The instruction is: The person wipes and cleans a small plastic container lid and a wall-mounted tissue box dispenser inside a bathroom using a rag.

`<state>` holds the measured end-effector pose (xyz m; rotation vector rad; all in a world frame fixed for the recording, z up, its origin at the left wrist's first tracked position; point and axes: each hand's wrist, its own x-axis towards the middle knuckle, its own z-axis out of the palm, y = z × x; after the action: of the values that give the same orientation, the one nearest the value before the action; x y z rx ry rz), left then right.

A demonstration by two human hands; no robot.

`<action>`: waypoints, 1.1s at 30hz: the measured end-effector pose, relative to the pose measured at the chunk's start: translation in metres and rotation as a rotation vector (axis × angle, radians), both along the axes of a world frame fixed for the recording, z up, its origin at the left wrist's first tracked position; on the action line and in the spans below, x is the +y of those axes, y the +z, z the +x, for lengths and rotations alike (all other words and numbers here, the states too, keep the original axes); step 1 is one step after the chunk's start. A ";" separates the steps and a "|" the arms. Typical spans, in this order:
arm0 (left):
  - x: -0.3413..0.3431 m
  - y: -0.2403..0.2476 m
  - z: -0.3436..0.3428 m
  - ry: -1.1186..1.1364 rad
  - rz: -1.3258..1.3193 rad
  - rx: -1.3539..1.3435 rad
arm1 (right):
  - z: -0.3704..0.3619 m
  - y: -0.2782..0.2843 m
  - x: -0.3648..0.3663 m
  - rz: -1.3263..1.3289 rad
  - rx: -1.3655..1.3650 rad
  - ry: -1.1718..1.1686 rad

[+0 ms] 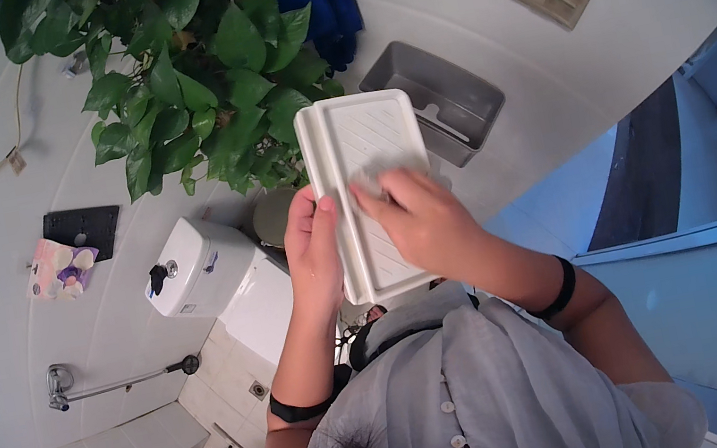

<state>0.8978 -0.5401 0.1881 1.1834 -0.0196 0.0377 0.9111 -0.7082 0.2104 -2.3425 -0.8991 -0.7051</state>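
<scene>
A white rectangular plastic tray or lid, with a raised rim and slanted ridges, is held up in front of my body. Along its left edge my left hand grips it, the thumb lying over the rim and the other fingers behind. Over the middle of its ridged face is my right hand, fingers bent together and smeared by motion. At those fingertips shows a pale, blurred thing, perhaps a cloth or sponge; its kind is unclear.
Behind the tray, a grey plastic caddy is at the wall, beside a leafy green plant and a blue cloth. A white toilet stands to the left. A shower handset is lower left, a blue-lit doorway right.
</scene>
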 end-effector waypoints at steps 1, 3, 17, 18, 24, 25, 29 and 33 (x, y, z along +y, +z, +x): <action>0.002 -0.002 0.003 0.051 0.012 0.025 | -0.008 -0.007 0.000 -0.004 0.025 0.111; 0.004 0.003 0.005 0.122 -0.025 0.059 | -0.023 -0.012 -0.004 -0.010 0.055 0.228; 0.008 -0.008 0.005 0.205 -0.019 -0.064 | -0.013 0.010 -0.038 -0.031 0.218 0.370; 0.007 -0.007 0.005 0.210 -0.034 -0.088 | -0.014 0.012 -0.033 0.024 0.194 0.335; 0.006 -0.008 0.000 0.215 0.000 -0.149 | -0.021 0.010 -0.012 -0.041 0.435 0.290; 0.007 -0.008 -0.001 0.202 0.015 -0.153 | -0.021 0.014 -0.010 -0.039 0.436 0.289; 0.005 0.000 -0.003 0.199 0.012 -0.105 | -0.012 0.016 -0.009 -0.053 0.639 0.303; 0.005 0.005 -0.001 0.185 0.024 -0.018 | -0.005 0.018 -0.015 -0.151 0.474 0.493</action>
<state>0.8967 -0.5347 0.1929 1.2065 0.0737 0.2110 0.9057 -0.7230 0.2287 -2.1345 -1.2578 0.1168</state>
